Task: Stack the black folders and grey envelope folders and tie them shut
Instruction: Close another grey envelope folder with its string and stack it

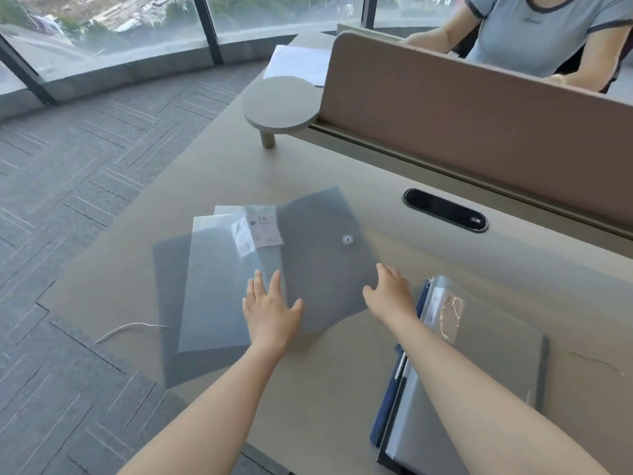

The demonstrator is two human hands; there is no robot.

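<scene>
Fingers (257,286) of our left hand (270,311) are spread wide and lie flat, holding nothing, on the seam where two plastic sheets overlap. Our right hand (390,293) is likewise open and empty, its fingers loosely apart, at the near right edge of the grey envelope folder (325,262).

Going from the left, patterned grey carpet (68,200) runs up to curved floor-length windows (137,25). A thin white cord (126,329) hangs off the left edge of the beige worktop (222,159). Near that left edge lies a dark translucent sheet (171,303), with paler clear sleeves (215,286) fanned on top, one carrying a white label (265,226) marked 20. The grey envelope folder overlaps them toward the middle; it is smoky and see-through, with a round snap button (347,239). Farther back stand a small round shelf (281,102) and a brown divider panel (479,125), with a black oval cable port (445,210) just before it.

At the near right corner a second pile (479,365) of grey and dark blue folders lies, a clear sleeve on top, cut off by the bottom of the view. We cannot tell how many folders it holds. Another person (534,29) sits behind the divider, partly hidden.
</scene>
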